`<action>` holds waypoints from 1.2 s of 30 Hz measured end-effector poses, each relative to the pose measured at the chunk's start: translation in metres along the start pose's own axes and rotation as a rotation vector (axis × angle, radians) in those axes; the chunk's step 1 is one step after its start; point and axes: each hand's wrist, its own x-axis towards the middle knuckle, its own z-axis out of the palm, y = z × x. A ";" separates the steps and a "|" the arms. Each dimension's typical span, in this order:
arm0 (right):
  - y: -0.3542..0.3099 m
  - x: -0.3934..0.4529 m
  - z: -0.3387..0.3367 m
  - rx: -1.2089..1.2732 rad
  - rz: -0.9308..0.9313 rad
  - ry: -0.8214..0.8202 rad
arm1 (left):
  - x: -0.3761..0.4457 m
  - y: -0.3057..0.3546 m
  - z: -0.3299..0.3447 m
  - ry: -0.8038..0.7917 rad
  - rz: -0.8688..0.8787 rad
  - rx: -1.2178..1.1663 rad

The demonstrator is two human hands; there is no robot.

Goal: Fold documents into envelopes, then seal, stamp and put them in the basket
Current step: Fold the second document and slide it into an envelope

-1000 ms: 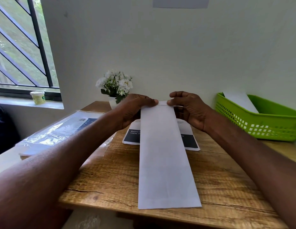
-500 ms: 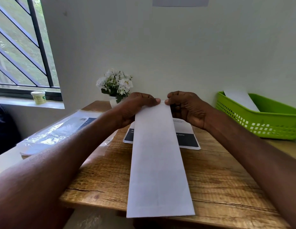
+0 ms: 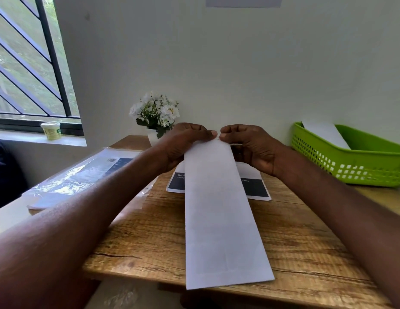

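On the wooden tabletop, left hand and right hand pinch the long white paper envelope's far end, half hiding a printed sheet.

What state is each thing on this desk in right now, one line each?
Long white envelope: lying lengthwise on the wooden table, far end pinched.
Left hand: pinching the envelope's far end.
Right hand: pinching the same end.
Green plastic basket: holds one white envelope.
Printed document: flat, partly under the envelope.

Home office: wood desk w/ paperwork, barred window; flowers.
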 end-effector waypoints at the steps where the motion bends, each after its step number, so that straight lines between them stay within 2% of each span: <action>1: -0.002 0.000 -0.001 0.005 0.000 0.008 | 0.000 0.001 0.000 -0.010 -0.005 0.008; 6: -0.008 -0.002 -0.011 0.036 -0.014 0.074 | 0.008 0.001 -0.007 0.048 -0.014 0.011; 13: -0.013 -0.007 -0.008 0.067 -0.018 0.020 | 0.009 -0.001 -0.020 0.222 0.052 0.017; 18: -0.011 -0.007 -0.002 0.024 -0.026 -0.032 | 0.011 0.001 -0.013 0.044 0.013 0.162; 21: -0.009 -0.005 0.000 0.012 -0.036 -0.002 | 0.008 -0.001 -0.011 -0.072 0.061 0.131; 23: -0.006 -0.004 0.000 0.013 -0.026 0.048 | 0.007 -0.004 -0.010 -0.084 0.068 0.096; 27: -0.004 -0.004 0.001 0.003 0.050 0.132 | 0.008 -0.009 -0.008 0.039 0.066 0.119; 30: -0.010 -0.010 0.001 -0.105 0.146 0.114 | 0.010 -0.011 -0.009 0.164 0.081 0.113; 34: -0.026 -0.024 0.004 -0.377 0.288 -0.044 | 0.011 -0.007 -0.017 0.321 0.099 0.054; 36: -0.034 -0.035 0.004 -0.459 0.311 -0.111 | 0.008 -0.003 -0.018 0.342 0.115 0.038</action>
